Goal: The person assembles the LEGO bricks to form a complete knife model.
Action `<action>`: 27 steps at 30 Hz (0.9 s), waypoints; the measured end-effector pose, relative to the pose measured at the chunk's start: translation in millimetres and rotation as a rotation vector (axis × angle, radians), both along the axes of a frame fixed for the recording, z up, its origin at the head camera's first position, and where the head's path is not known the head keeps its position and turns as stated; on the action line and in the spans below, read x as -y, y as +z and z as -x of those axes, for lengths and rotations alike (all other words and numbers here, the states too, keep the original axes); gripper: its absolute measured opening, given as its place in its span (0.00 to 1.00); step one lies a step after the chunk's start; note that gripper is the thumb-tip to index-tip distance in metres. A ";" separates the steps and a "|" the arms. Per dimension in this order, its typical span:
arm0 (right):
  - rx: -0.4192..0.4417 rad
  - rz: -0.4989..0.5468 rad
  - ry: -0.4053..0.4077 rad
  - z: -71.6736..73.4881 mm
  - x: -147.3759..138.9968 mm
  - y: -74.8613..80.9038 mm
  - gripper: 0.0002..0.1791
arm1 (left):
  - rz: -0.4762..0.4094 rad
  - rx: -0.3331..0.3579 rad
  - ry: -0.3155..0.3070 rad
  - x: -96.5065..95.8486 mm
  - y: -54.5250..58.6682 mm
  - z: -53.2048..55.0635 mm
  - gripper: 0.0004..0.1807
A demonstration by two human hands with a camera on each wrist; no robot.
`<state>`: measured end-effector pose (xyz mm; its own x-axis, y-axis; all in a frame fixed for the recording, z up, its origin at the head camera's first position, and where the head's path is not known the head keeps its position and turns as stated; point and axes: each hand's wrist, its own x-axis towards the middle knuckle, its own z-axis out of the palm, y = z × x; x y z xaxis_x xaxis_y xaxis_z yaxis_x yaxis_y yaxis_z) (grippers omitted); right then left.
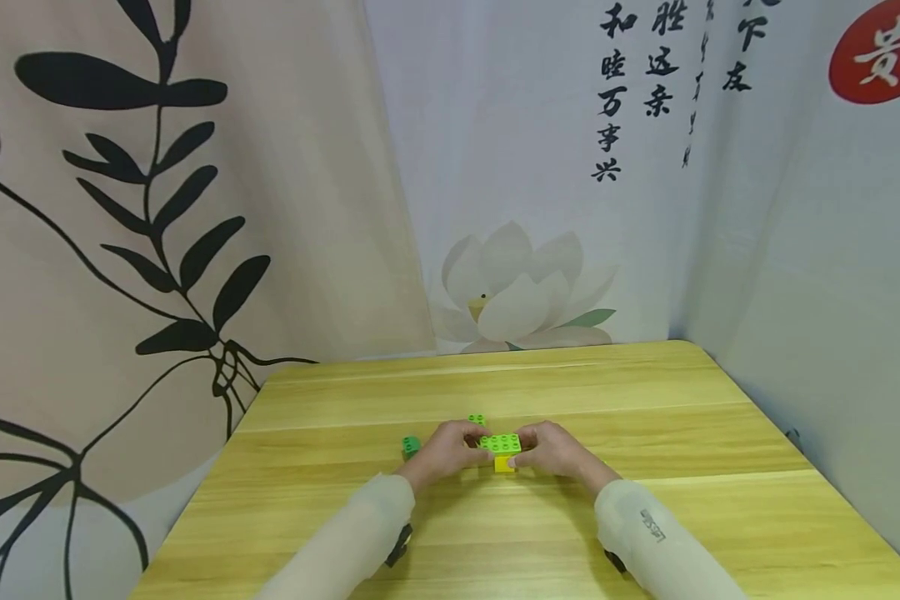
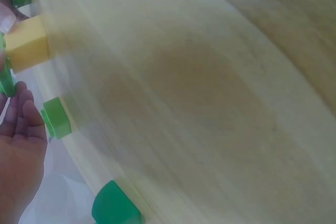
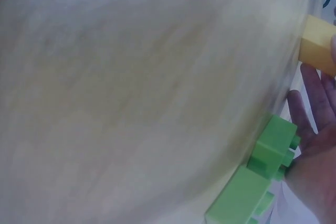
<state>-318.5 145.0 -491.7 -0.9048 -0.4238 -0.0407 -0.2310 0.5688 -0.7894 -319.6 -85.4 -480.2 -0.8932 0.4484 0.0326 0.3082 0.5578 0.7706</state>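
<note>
A lime-green studded building brick [image 1: 501,443] sits on top of a yellow building brick [image 1: 504,464], between my two hands in the head view. My left hand [image 1: 450,447] pinches the lime-green brick's left end. On its right end are the curled fingers of my right hand [image 1: 558,450], whose thumb touches the yellow brick. The left wrist view shows the yellow brick [image 2: 27,44] from the side, with the left hand [image 2: 23,156] below it. Just beneath the yellow brick [image 3: 317,44] in the right wrist view are fingers of the right hand [image 3: 315,148].
A lime-green brick [image 1: 477,419] stands behind my left hand, and a rounded dark green brick [image 1: 411,446] lies left of it. Two green bricks, one [image 3: 273,145] and another [image 3: 239,198], stand near my right hand. The wooden table [image 1: 330,517] ends at printed curtains.
</note>
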 end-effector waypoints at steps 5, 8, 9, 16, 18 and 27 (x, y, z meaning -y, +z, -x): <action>0.004 -0.001 0.005 0.2 -0.4 -0.4 0.18 | 0.022 -0.009 -0.021 -1.4 3.0 -0.5 0.17; 0.010 -0.006 0.000 0.6 -0.4 -0.6 0.18 | 0.031 -0.016 -0.028 -1.4 4.3 -0.4 0.17; 0.009 -0.008 0.002 0.6 -0.6 -0.8 0.18 | 0.035 -0.016 -0.031 -1.3 4.7 -0.4 0.17; 0.015 -0.009 0.002 0.3 -0.2 -1.2 0.18 | 0.061 -0.030 -0.074 -1.0 5.3 1.1 0.16; 0.010 -0.016 0.001 0.0 0.7 -1.3 0.18 | 0.080 -0.040 -0.078 -0.7 5.2 1.5 0.16; 0.002 -0.030 -0.013 -1.1 1.6 -1.1 0.19 | 0.128 -0.059 -0.085 -1.1 8.4 1.4 0.16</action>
